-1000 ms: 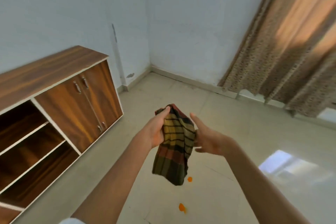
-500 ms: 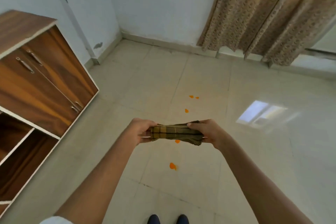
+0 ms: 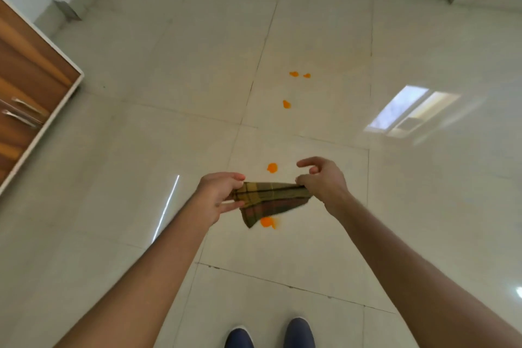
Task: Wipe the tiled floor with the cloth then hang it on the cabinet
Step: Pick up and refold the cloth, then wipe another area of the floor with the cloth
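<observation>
Plaid cloth [image 3: 269,200] stretched between left hand [image 3: 219,196] and right hand [image 3: 322,182], both pinching its ends, above orange-spotted tiled floor [image 3: 310,37].

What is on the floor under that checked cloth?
An orange blot on the pale tiled floor shows beneath the cloth, which the left hand and right hand hold up. The cloth's hanging corner covers the blot's left edge.

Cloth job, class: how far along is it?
Done: nothing; orange spots dot the floor. In hand: left hand and right hand hold the cloth stretched, off the floor. Left: wiping, then hanging it on the cabinet.
</observation>
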